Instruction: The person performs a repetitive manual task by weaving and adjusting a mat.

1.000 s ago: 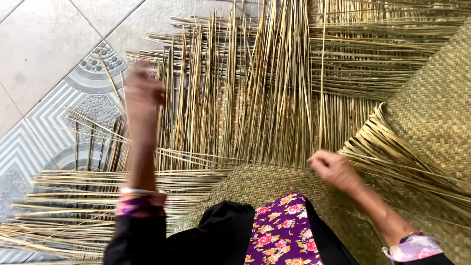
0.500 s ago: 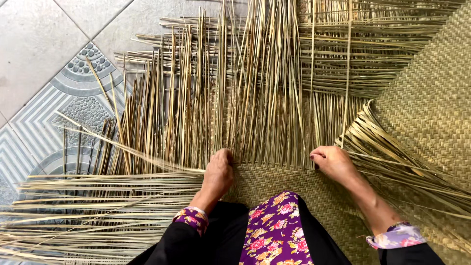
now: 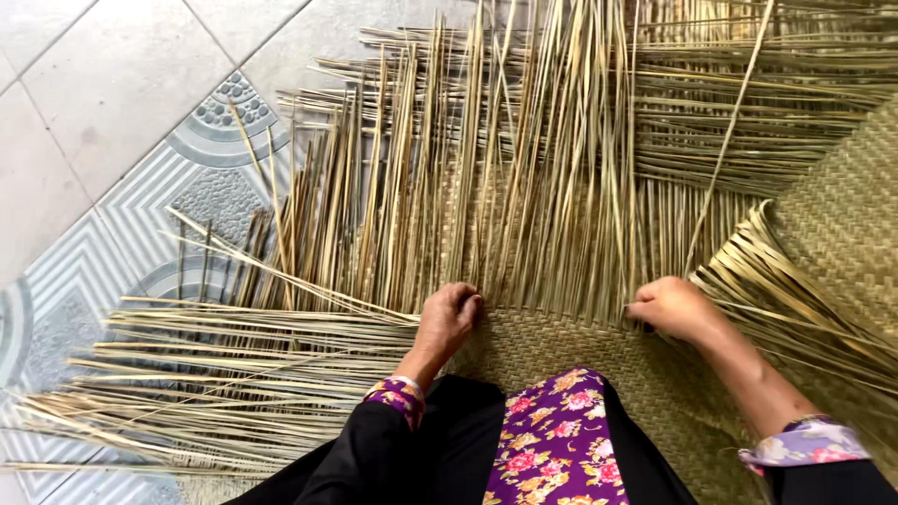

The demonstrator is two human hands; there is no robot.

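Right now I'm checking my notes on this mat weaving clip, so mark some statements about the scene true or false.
1. The left hand rests at the woven edge of the mat. True.
2. The right hand is lifted high above the strips. False: it is down at the mat's edge, fingers among the loose strips.
3. The floor is bare wood. False: it is tiled, partly with a grey pattern.
4. A finished woven section lies on the right. True.
5. The hands hold scissors. False: no tool shows.
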